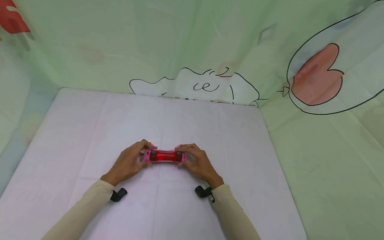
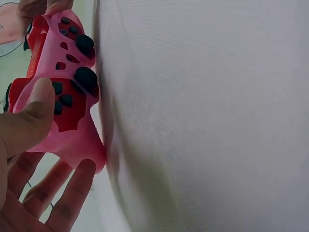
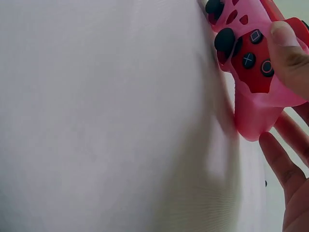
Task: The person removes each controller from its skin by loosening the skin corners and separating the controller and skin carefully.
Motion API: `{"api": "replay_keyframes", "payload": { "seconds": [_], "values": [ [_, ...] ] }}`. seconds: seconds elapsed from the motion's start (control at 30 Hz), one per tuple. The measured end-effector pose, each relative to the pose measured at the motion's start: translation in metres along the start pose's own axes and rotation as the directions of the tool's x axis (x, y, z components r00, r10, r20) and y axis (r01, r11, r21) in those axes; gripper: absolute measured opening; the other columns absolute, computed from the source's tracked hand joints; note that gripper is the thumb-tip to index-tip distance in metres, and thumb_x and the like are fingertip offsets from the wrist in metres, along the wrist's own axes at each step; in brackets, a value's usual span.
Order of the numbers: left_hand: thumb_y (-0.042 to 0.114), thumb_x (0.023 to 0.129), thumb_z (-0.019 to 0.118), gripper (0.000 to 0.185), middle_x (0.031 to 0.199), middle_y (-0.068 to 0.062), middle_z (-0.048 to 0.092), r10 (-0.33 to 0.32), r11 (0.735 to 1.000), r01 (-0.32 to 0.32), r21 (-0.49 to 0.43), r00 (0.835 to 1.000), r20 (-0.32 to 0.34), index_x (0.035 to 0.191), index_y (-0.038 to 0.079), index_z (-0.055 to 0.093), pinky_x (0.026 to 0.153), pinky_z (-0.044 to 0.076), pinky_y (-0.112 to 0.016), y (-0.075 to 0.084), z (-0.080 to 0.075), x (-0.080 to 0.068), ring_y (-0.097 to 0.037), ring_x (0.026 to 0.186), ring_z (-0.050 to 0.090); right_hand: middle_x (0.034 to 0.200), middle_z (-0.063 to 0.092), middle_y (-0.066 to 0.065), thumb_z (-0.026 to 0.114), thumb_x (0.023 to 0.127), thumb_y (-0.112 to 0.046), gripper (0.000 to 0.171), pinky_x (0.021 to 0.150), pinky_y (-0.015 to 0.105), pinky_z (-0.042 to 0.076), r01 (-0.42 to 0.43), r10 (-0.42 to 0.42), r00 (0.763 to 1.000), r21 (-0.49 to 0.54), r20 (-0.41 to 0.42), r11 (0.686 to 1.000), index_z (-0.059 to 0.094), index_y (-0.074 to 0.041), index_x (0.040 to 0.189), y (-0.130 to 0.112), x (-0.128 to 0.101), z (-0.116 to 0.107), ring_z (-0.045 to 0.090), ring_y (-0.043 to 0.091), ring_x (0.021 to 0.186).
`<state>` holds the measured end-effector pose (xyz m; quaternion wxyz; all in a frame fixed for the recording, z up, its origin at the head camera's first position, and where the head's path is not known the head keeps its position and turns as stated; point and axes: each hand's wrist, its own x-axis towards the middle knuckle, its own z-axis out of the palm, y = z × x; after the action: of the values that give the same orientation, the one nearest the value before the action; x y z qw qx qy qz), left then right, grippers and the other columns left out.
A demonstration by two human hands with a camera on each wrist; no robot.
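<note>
A game controller (image 1: 166, 155) in a pink cover stands on the white table, its red edge with dark shoulder buttons facing up in the head view. My left hand (image 1: 129, 163) holds one end and my right hand (image 1: 201, 165) holds the other. In the left wrist view, the left thumb (image 2: 41, 96) lies beside the direction buttons of the controller (image 2: 50, 50), with fingers near the pink grip. The right wrist view has the right thumb (image 3: 285, 48) by the symbol buttons, with a fingertip at the lower end of the pink grip (image 3: 256, 118).
The white table (image 1: 192, 123) extends around both hands. Pale green curtain walls (image 1: 156, 40) with printed drawings rise behind it and at both sides. A dark wrist camera (image 1: 118, 195) sits at the left cuff, another wrist camera (image 1: 203, 191) at the right cuff.
</note>
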<state>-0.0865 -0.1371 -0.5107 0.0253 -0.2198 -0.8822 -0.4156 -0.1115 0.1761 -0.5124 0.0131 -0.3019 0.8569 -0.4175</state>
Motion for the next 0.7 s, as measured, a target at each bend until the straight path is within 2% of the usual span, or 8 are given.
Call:
{"api": "replay_keyframes", "payload": {
  "seconds": [0.17, 0.33, 0.53, 0.7],
  "values": [
    [0.012, 0.08, 0.093, 0.06, 0.131, -0.003, 0.075, -0.023, 0.999, 0.022, -0.025, 0.999, -0.024, 0.128, 0.014, 0.057, 0.093, 0.062, -0.045, 0.004, -0.002, 0.003, -0.023, 0.106, 0.076, 0.133, 0.072, 0.0, 0.091, 0.082, -0.014, 0.059, 0.112, 0.041, 0.053, -0.032, 0.032, 0.999, -0.041, -0.021, 0.999, 0.071, -0.02, 0.137, -0.003, 0.003, -0.003, 0.065, 0.018, 0.129],
    [0.007, 0.086, 0.087, 0.054, 0.134, -0.014, 0.074, -0.056, 0.995, 0.054, -0.079, 0.998, -0.028, 0.13, 0.012, 0.055, 0.087, 0.064, -0.048, 0.005, -0.004, 0.003, -0.031, 0.103, 0.078, 0.127, 0.075, 0.004, 0.09, 0.083, -0.012, 0.055, 0.108, 0.046, 0.056, -0.078, 0.077, 0.996, -0.016, -0.052, 0.997, 0.072, -0.013, 0.135, -0.005, 0.005, -0.005, 0.071, 0.022, 0.12],
    [0.003, 0.091, 0.083, 0.05, 0.135, -0.01, 0.074, -0.091, 0.986, 0.085, -0.143, 0.995, -0.04, 0.131, 0.016, 0.055, 0.084, 0.062, -0.04, 0.007, -0.004, 0.004, -0.026, 0.11, 0.076, 0.124, 0.078, 0.007, 0.087, 0.086, -0.011, 0.05, 0.106, 0.055, 0.055, -0.169, 0.175, 0.98, 0.068, -0.097, 0.983, 0.072, -0.011, 0.134, -0.009, 0.007, -0.008, 0.074, 0.026, 0.114],
    [0.016, 0.095, 0.081, 0.042, 0.128, -0.008, 0.078, -0.125, 0.973, 0.115, -0.202, 0.992, -0.036, 0.13, 0.016, 0.058, 0.078, 0.056, -0.03, 0.008, -0.004, 0.005, -0.021, 0.094, 0.07, 0.123, 0.079, 0.007, 0.083, 0.092, -0.014, 0.04, 0.105, 0.051, 0.055, -0.22, 0.24, 0.963, 0.158, -0.12, 0.963, 0.075, -0.012, 0.131, -0.013, 0.009, -0.009, 0.075, 0.025, 0.109]
  ]
}}
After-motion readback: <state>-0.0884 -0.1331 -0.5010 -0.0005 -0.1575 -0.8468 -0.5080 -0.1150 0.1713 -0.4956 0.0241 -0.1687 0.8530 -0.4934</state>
